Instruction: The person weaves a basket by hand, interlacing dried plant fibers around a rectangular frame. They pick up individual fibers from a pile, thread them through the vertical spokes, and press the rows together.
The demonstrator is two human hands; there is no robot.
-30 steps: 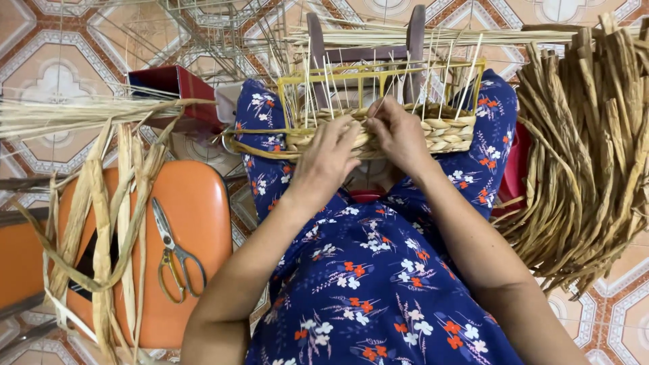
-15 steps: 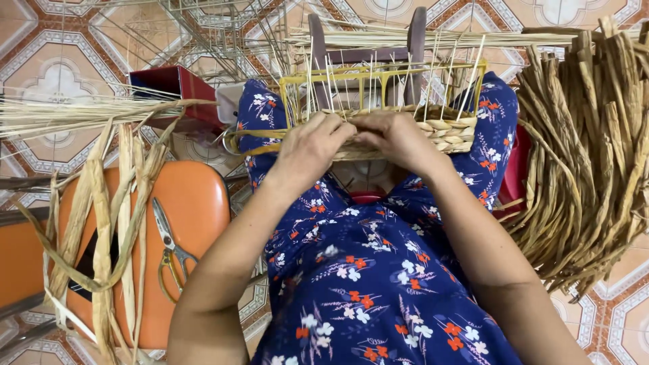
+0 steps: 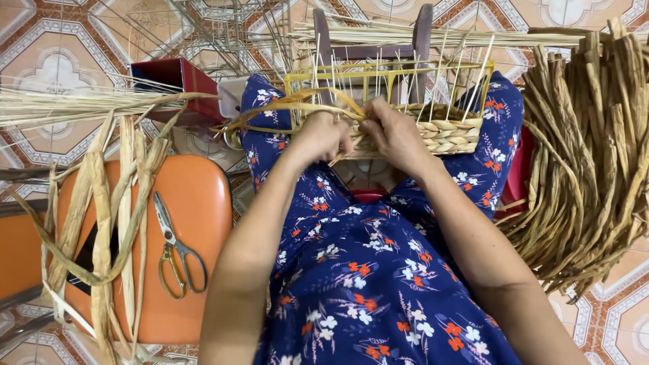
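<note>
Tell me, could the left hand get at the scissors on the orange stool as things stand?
Probably yes. The scissors lie uncovered on the orange stool beside the left knee, with dried strips only alongside. But the left hand is on the half-woven basket and would have to let go first.

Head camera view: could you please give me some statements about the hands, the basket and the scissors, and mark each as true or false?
1. Both hands, left hand and right hand, are at the woven basket. True.
2. The scissors lie on the orange stool. True.
3. The right hand holds the scissors. False: nobody touches them.
4. The bundle of dried straw lies on the person's left. False: it lies on the right.
</note>
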